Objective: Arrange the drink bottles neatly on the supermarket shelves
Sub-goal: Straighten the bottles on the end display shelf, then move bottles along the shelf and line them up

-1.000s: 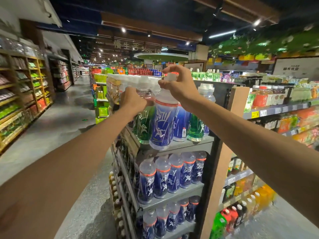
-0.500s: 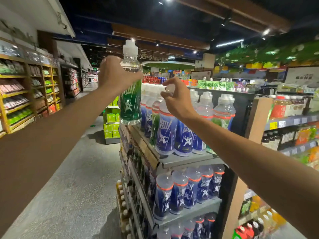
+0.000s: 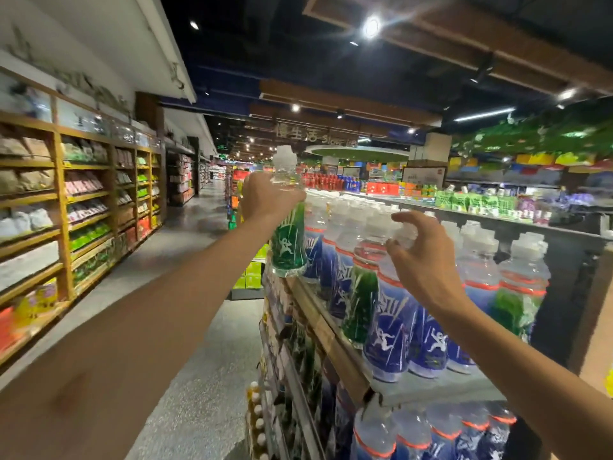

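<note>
My left hand (image 3: 265,197) grips a green-labelled bottle (image 3: 288,240) by its neck and holds it up at the left end of the top shelf (image 3: 335,340), its base just above the shelf edge. My right hand (image 3: 421,257) hovers over the front row with fingers curled around the white cap of a blue-labelled bottle (image 3: 389,320). Rows of blue-labelled bottles fill this shelf, with a green-labelled one (image 3: 360,300) among them near the front. More blue bottles (image 3: 428,433) stand on the shelf below.
An aisle with a grey floor (image 3: 185,327) runs along the left, lined by wooden shelves (image 3: 63,207) of packaged goods. Green boxes (image 3: 252,277) are stacked past the shelf end. More drink shelves (image 3: 497,200) stand behind and to the right.
My left hand has lowered the green bottle from above the rows toward the left end of the top shelf. My right hand stays at the cap of the front blue bottle.
</note>
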`<action>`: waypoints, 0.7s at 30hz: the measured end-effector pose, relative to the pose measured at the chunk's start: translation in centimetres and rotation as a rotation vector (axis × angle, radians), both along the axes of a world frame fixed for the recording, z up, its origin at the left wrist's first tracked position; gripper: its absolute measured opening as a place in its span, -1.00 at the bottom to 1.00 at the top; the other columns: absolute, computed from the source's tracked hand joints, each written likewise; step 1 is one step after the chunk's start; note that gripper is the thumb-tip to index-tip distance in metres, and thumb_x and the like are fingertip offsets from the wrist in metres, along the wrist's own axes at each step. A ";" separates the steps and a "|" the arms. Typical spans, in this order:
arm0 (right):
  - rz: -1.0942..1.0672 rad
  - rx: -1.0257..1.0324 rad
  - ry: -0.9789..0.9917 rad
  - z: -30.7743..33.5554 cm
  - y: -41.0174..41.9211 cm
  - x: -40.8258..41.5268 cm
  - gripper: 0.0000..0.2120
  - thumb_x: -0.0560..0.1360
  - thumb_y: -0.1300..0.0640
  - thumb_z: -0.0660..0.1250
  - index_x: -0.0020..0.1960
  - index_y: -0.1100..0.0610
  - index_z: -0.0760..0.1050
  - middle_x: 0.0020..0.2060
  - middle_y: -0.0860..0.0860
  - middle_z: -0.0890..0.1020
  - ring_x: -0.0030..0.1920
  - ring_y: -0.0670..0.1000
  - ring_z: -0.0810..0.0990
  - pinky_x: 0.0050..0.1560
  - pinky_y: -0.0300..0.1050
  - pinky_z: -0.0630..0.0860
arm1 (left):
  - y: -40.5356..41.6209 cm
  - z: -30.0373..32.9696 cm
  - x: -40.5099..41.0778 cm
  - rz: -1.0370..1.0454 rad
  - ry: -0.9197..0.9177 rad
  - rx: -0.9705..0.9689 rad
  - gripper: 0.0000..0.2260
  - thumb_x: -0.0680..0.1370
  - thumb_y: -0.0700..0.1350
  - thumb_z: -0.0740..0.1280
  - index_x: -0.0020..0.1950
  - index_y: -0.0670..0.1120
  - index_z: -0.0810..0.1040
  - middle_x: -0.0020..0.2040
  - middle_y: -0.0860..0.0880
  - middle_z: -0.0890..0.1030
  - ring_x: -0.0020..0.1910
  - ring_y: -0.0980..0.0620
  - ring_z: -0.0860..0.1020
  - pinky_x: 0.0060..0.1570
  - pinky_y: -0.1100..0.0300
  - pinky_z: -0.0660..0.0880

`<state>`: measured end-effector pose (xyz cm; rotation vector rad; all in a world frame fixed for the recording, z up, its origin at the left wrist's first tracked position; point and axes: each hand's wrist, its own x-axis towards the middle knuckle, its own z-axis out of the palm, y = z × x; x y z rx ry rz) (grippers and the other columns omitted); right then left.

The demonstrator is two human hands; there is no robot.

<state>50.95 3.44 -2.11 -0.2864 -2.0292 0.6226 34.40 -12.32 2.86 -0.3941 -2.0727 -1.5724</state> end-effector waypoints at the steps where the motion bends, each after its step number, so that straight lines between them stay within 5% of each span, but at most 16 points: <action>1: 0.000 0.005 -0.016 0.2 0.1 0.0 -0.60 0.51 0.25 0.41 0.34 0.10 0.53 0.33 0.10 0.54 0.32 0.09 0.49 0.28 -0.15 0.34 | 0.1 -0.2 -0.3 0.012 -0.014 0.021 -0.27 0.18 0.15 0.54 0.27 -0.12 0.54 0.19 -0.11 0.59 0.12 -0.12 0.57 0.11 -0.03 0.54; 5: -0.002 0.036 -0.032 1.1 0.0 0.7 -0.57 0.48 0.25 0.42 0.34 0.08 0.52 0.33 0.12 0.54 0.32 0.12 0.50 0.33 -0.04 0.39 | 1.3 -0.4 -1.4 0.026 -0.008 -0.014 -0.40 0.18 0.15 0.54 0.14 -0.09 0.58 0.10 -0.09 0.60 0.05 -0.11 0.58 0.06 -0.08 0.56; 10: 0.017 0.162 0.023 3.5 -2.5 1.3 -0.69 0.48 0.26 0.43 0.18 0.03 0.58 0.25 0.01 0.49 0.24 -0.04 0.44 0.24 -0.21 0.29 | 1.9 0.5 -4.4 -0.068 -0.006 -0.025 -0.40 0.16 0.19 0.53 0.09 -0.10 0.65 0.00 -0.06 0.68 0.00 -0.08 0.64 -0.02 -0.01 0.61; 14: 0.010 0.204 0.068 5.6 -3.9 -0.4 -0.76 0.44 0.19 0.42 0.08 -0.01 0.61 0.16 -0.01 0.56 0.21 0.00 0.52 0.31 -0.03 0.43 | 2.3 0.5 -7.9 -0.237 -0.003 -0.069 -0.22 0.22 0.08 0.61 0.34 -0.21 0.51 0.26 -0.14 0.60 0.23 -0.10 0.56 0.21 0.01 0.52; 17: -0.039 0.210 0.054 6.1 -5.0 -3.2 -0.78 0.44 0.14 0.40 0.07 -0.02 0.62 0.20 -0.01 0.61 0.26 0.02 0.55 0.35 0.11 0.46 | 2.6 0.1 -11.5 -0.365 0.035 -0.082 -0.18 0.13 0.15 0.63 0.28 -0.20 0.55 0.21 -0.12 0.64 0.18 -0.09 0.60 0.16 0.01 0.56; 21: -0.153 0.206 -0.031 6.2 -7.2 -9.6 -0.74 0.47 0.19 0.40 0.15 0.00 0.58 0.25 0.01 0.59 0.27 -0.01 0.54 0.34 0.02 0.48 | 3.8 -0.2 -17.6 -0.572 0.052 -0.115 -0.23 0.20 0.08 0.64 0.31 -0.23 0.52 0.09 -0.03 0.64 -0.03 0.06 0.60 0.02 0.12 0.57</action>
